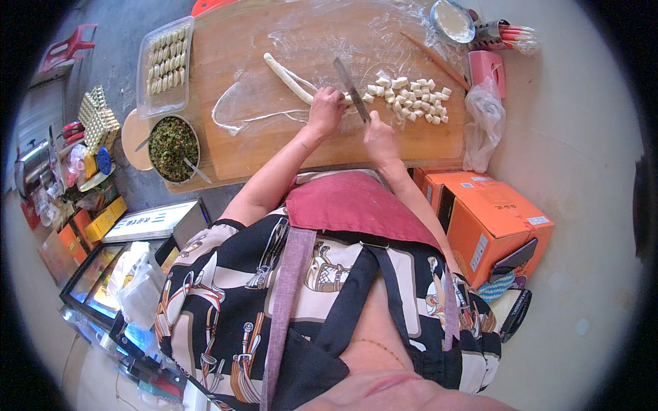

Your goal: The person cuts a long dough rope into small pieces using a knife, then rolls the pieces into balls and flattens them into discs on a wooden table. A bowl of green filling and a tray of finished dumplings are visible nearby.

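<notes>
My left hand [327,108] rests on the near end of a long rope of dough [288,78] on the wooden board [288,144]. In my right hand [380,138] is the handle of a knife [350,87], whose blade crosses the dough just right of my left fingers. Cut pieces of dough [411,97] lie in a loose heap to the right of the blade. A thin, floury strip [223,105] curves over the board on the left. Behind the knife, loose flour marks the wood.
A rolling pin [437,61] and a bowl of flour [452,21] are at the back right. On the left stand a clear plastic tray of dumplings [167,61] and a bowl of chopped filling [174,149] with spoons. Orange cardboard boxes [493,216] stand at the near right.
</notes>
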A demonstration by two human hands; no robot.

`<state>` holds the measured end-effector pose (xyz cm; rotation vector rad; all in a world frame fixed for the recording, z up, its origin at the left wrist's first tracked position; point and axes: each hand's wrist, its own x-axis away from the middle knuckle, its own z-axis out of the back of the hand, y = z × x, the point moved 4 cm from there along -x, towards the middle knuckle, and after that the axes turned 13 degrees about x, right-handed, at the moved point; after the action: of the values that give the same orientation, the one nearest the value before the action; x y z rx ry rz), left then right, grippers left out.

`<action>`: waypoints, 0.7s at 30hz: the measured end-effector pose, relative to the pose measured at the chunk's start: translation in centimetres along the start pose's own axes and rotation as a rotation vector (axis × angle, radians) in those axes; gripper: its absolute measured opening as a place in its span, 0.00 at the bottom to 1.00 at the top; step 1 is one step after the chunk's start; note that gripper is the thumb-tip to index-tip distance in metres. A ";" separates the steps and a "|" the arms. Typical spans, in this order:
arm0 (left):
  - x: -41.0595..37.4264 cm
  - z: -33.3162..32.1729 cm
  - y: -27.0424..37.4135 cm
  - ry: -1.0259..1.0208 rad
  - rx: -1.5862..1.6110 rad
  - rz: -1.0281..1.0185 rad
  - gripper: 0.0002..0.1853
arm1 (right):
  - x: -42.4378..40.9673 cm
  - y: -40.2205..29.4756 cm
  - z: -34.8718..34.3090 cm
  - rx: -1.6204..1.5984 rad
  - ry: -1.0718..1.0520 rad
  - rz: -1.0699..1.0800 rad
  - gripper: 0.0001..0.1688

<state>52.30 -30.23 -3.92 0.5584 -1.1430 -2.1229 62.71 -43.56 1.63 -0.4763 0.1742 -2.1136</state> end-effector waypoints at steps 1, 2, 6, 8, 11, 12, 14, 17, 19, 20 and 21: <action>0.0 0.1 0.2 -0.010 0.008 0.000 0.09 | 0.1 -0.4 -0.3 0.016 0.007 0.008 0.06; -0.1 0.1 0.3 -0.020 0.016 0.001 0.08 | 0.1 -0.7 -0.5 0.032 0.013 0.018 0.06; -0.1 0.4 0.4 -0.007 0.025 -0.036 0.10 | 0.0 -1.3 -1.8 0.106 0.014 0.023 0.05; -0.1 0.2 0.4 -0.018 -0.042 -0.071 0.11 | -0.3 -0.5 -3.5 0.126 0.071 0.044 0.06; -0.2 2.0 1.8 -0.166 -0.258 -0.015 0.11 | -2.0 1.6 -3.7 -0.043 -0.045 -0.008 0.08; 0.0 2.1 1.1 -0.165 -0.187 0.019 0.11 | -2.0 1.9 -3.1 -0.075 -0.022 -0.025 0.08; -0.4 1.2 -1.0 -0.161 -0.041 0.075 0.11 | -2.5 2.6 -1.4 -0.136 0.032 -0.062 0.09; -1.1 -0.6 0.1 -0.058 -0.002 -0.087 0.10 | -1.2 2.1 1.1 -0.171 0.079 -0.067 0.08; -1.2 -1.5 0.6 -0.040 0.053 -0.085 0.11 | -0.6 1.7 0.9 -0.062 0.035 -0.051 0.08; -1.1 -1.8 0.8 -0.033 0.068 -0.082 0.11 | -0.4 1.4 0.8 -0.007 0.013 -0.040 0.08; -1.1 -1.9 0.8 -0.027 0.076 -0.078 0.11 | -0.2 1.0 0.7 0.017 0.022 -0.034 0.08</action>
<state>54.52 -30.89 -4.15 0.6199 -1.2393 -2.1669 63.88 -43.91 1.94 -0.4488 0.1622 -2.1528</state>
